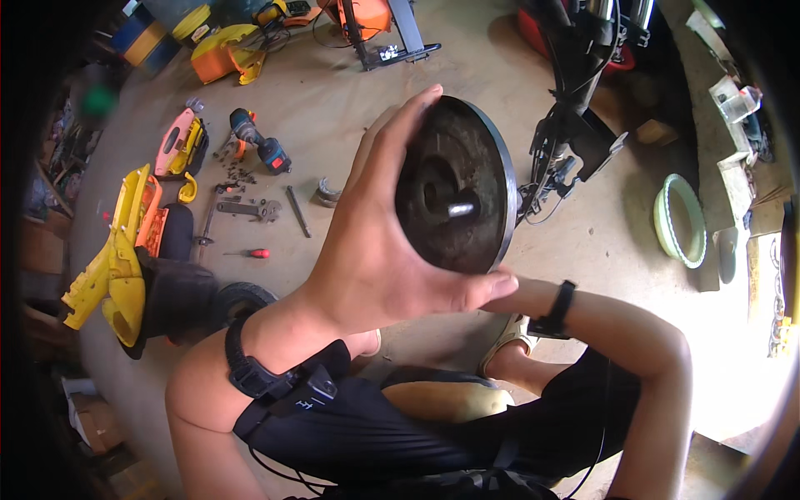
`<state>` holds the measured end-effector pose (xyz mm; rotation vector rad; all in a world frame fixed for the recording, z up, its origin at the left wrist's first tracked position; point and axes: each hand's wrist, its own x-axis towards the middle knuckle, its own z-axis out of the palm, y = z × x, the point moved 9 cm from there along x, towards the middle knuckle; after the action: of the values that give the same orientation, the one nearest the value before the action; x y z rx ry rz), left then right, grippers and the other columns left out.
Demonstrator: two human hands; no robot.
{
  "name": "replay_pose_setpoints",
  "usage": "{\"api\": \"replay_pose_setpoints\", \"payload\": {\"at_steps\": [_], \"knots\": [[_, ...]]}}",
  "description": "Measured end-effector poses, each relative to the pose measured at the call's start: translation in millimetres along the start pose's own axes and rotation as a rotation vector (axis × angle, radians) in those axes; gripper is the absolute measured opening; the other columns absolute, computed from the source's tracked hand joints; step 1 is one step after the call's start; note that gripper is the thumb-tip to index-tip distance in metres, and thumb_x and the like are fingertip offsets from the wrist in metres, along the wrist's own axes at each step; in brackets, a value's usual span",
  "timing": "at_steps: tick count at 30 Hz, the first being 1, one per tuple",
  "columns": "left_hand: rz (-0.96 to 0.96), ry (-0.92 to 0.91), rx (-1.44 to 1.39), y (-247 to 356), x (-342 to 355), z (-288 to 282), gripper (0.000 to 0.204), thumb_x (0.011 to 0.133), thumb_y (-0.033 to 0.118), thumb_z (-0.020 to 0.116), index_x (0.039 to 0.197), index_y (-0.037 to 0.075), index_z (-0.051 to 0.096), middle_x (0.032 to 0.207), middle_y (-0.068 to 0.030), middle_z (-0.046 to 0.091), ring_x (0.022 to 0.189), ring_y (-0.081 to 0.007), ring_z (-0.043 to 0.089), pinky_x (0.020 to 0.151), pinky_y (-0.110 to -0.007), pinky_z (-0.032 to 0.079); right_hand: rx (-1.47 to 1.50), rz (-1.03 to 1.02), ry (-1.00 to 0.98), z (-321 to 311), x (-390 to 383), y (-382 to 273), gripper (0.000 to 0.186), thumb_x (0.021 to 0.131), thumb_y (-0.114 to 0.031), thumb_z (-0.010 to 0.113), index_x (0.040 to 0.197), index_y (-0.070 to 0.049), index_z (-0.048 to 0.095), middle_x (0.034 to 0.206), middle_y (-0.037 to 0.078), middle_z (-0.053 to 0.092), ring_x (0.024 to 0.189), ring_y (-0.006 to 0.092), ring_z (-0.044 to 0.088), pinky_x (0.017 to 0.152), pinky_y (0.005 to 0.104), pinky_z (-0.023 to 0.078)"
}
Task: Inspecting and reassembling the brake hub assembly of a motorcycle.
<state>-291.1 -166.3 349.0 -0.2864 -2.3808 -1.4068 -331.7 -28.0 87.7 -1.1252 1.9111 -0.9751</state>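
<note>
Raised in front of me, my left hand (358,242) grips a black round dish-shaped part (454,200) by its edge, with fingers at the top and thumb at the bottom. The part is tilted on edge, its thin rim toward the right, and a glint shows on its dark face. From the lower right my right forearm (533,302), with a black wristband (560,308), reaches in behind my left thumb. My right hand's fingers are hidden there, so I cannot see whether they touch the part.
A cordless driver (262,143), an adjustable wrench (250,209), a red-handled screwdriver (257,253) and small hardware lie on the floor to the left. Yellow body panels (117,275) stand beyond. A black front-fork assembly (575,117) and pale green basin (679,221) are at right.
</note>
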Motion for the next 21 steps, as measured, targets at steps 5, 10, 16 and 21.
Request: {"api": "replay_pose_setpoints", "payload": {"at_steps": [5,10,16,21], "knots": [[0.014,-0.128,-0.323,22,-2,8,0.159,0.054,0.054,0.105,0.17,-0.001,0.011,0.165,-0.0216,0.038,0.143,-0.0297,0.05,0.122,-0.045,0.04,-0.006,-0.002,0.093,-110,-45,-141,0.023,0.105,-0.019,0.064,0.121,-0.005,0.071,0.103,0.014,0.076,0.098,0.0265,0.075,0.087,0.0383,0.057],[-0.346,-0.118,-0.806,17,-9,28,0.168,0.049,0.068,0.102,0.171,-0.001,0.009,0.168,-0.0229,0.035,0.146,-0.0289,0.049,0.123,-0.045,0.04,0.12,-0.205,0.354,-153,-95,-246,0.032,0.114,-0.028,0.057,0.114,0.004,0.065,0.094,0.011,0.069,0.089,0.0196,0.068,0.085,0.0351,0.055],[-0.485,-0.271,-0.887,21,-18,41,0.174,0.043,0.072,0.102,0.172,0.002,0.007,0.171,-0.0188,0.032,0.148,-0.0292,0.047,0.123,-0.043,0.04,0.266,-0.368,0.456,-138,-110,-248,0.022,0.108,-0.018,0.068,0.112,0.002,0.063,0.096,0.011,0.069,0.087,0.0207,0.068,0.085,0.0375,0.055],[-0.485,-0.295,-0.836,14,-23,46,0.172,0.044,0.068,0.103,0.172,0.002,0.008,0.171,-0.0195,0.032,0.148,-0.0305,0.048,0.121,-0.045,0.042,0.304,-0.32,0.408,-134,-107,-233,0.02,0.104,-0.019,0.074,0.102,0.0,0.068,0.094,0.008,0.07,0.084,0.0171,0.067,0.079,0.0333,0.054]]}}
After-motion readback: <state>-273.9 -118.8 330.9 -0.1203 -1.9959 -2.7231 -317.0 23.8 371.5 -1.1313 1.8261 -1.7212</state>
